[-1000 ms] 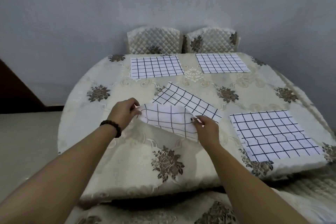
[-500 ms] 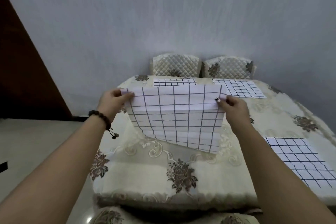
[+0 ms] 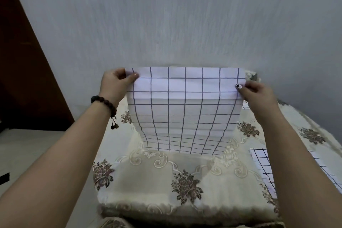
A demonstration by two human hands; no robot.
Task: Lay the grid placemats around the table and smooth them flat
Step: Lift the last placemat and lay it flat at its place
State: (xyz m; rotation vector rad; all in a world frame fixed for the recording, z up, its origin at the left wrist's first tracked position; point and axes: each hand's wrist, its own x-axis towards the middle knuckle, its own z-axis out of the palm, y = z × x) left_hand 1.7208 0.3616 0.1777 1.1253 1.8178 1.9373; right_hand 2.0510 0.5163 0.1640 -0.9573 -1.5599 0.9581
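Note:
A white placemat with a dark grid (image 3: pixel 185 109) hangs upright above the table, held by its two top corners. My left hand (image 3: pixel 115 84) pinches the top left corner and my right hand (image 3: pixel 255 92) pinches the top right one. The mat's lower edge hangs close to the floral tablecloth (image 3: pixel 166 177); I cannot tell if it touches. Another grid placemat (image 3: pixel 262 163) lies flat on the table at the right, partly behind my right forearm. A sliver of a further mat (image 3: pixel 245 106) shows beside my right hand. The held mat hides the far side of the table.
The table's near edge runs across the bottom of the view, with a quilted chair back (image 3: pixel 114 223) just below it. A grey wall (image 3: pixel 166 24) stands behind the table. A dark wooden panel (image 3: pixel 27 79) and pale floor (image 3: pixel 27 150) are at the left.
Both hands took the mat by its corners off the middle of the table and lifted it upright. It is now higher and hides the far mats and chairs.

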